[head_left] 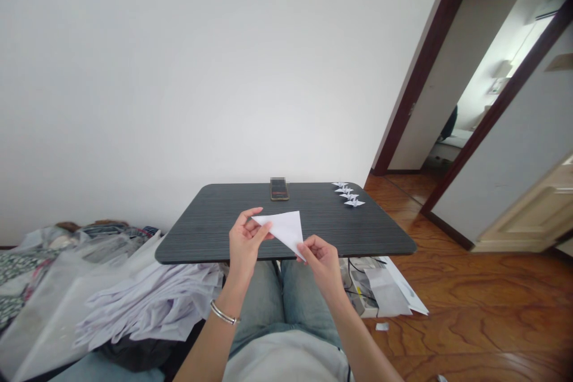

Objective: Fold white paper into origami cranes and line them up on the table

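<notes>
A white sheet of paper folded into a triangle (286,227) is held up over the near part of the dark table (215,215). My left hand (247,236) pinches its left part between thumb and fingers, the index finger lying along the top edge. The lower right corner is gripped by my right hand (320,256), thumb on top. Several white folded paper cranes (354,203) stand in a row at the table's far right.
A phone on a stand (279,189) is at the table's back edge. To the left lie a heap of white cloth (156,304) and plastic bags. A box with papers and cables (367,292) sits on the floor at right, near a doorway.
</notes>
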A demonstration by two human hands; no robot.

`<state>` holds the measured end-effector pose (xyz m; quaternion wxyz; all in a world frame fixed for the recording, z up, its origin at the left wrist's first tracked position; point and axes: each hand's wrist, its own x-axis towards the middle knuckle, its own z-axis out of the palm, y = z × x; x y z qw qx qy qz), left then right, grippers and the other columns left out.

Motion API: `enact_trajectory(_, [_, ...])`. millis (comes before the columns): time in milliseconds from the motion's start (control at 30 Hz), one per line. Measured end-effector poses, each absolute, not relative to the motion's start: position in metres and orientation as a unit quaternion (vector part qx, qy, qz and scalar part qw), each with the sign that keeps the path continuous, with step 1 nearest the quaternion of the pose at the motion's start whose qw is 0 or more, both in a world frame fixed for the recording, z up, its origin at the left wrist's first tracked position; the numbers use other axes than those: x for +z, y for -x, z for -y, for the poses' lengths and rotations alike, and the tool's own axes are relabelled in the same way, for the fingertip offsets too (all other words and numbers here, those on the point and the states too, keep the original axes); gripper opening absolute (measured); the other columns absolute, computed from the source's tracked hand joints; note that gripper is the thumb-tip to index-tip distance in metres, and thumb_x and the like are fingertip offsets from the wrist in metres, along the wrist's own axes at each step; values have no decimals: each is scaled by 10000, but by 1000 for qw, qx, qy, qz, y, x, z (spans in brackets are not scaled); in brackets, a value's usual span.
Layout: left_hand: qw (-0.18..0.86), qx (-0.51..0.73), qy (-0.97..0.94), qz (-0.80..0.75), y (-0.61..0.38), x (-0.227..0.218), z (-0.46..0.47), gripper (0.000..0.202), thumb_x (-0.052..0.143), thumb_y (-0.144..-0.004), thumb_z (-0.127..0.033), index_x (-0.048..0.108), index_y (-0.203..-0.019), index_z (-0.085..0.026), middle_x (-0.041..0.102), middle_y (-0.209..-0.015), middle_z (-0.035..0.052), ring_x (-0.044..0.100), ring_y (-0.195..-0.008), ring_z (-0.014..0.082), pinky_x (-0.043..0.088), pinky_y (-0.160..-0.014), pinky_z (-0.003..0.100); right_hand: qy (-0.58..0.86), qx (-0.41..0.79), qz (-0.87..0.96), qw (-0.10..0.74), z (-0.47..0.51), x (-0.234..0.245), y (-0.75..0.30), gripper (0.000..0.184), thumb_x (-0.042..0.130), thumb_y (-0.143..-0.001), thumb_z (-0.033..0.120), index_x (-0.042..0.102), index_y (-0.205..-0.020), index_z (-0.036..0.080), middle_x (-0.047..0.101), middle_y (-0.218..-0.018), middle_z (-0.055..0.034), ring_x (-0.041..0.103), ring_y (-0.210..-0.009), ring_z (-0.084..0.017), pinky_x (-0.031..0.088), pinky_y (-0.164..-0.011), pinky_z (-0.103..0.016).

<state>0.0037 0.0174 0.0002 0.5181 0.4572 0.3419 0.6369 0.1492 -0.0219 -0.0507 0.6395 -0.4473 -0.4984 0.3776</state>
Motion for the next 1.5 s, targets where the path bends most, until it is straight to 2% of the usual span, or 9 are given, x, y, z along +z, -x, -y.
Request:
enact_trajectory(200, [497,659,-456,-334,1,1,-20,433,739,-608,-277,553,-979,-154,665,-658,-17,651,-625,125,550,-558,219,437,384,493,647,23,-51,-150,266,642,-744,379,551,-601,173,566,-489,14,485,-457,-111,361,-468,-220])
enact_trajectory(433, [477,669,-456,-343,7,-3,-24,283,720,-656,-274,612,-875,-132,709,-788,58,664,-751,161,556,-619,244,437,392,483,650,24,-52,-150,271,648,-735,379,543,-594,172,561,-487,20,485,-456,-108,357,-465,-217])
enact_trajectory(567, [480,667,-456,-340,9,-4,-26,212,732,-644,-263,630,-768,-125,711,-764,61,662,-729,161,561,-624,253,440,395,482,646,25,-52,-150,272,648,-732,388,546,-600,174,565,-496,15,492,-465,-113,356,-467,-221])
enact_trajectory(800, [467,674,-451,-353,8,-2,-25,211,749,-607,-270,635,-712,-127,692,-692,38,653,-665,154,562,-608,269,430,418,489,634,21,-57,-151,293,642,-722,433,541,-616,179,574,-517,9,501,-475,-116,350,-453,-219])
enact_trajectory(933, [483,666,-460,-333,6,-2,-25,317,749,-595,-237,629,-873,-143,661,-658,-6,635,-628,126,551,-608,255,421,426,498,627,19,-56,-150,322,636,-720,455,521,-599,180,547,-489,21,474,-450,-107,345,-451,-223])
enact_trajectory(1067, [563,591,-496,-295,1,-5,-23,532,752,-586,-181,549,-1078,-168,685,-799,12,640,-680,121,535,-628,234,412,427,501,630,19,-53,-146,323,627,-736,441,505,-589,181,537,-484,26,459,-451,-100,342,-466,-223])
enact_trajectory(1200, [605,534,-513,-292,-5,-10,-21,457,756,-585,-196,554,-992,-145,695,-890,73,658,-713,166,532,-570,239,408,435,502,627,19,-51,-145,327,634,-726,445,505,-583,182,537,-489,25,464,-449,-101,343,-460,-222])
enact_trajectory(1267, [602,534,-514,-297,-7,-12,-21,415,757,-584,-201,556,-942,-142,699,-884,76,655,-680,160,521,-529,223,409,434,500,627,19,-51,-145,328,638,-720,448,507,-580,182,542,-487,23,467,-448,-103,346,-454,-221])
enact_trajectory(1500, [584,531,-532,-305,-7,-14,-22,433,752,-596,-232,557,-972,-141,706,-803,63,644,-627,151,504,-502,214,404,451,505,615,18,-54,-144,326,646,-710,443,508,-571,182,534,-483,29,446,-441,-97,342,-446,-215])
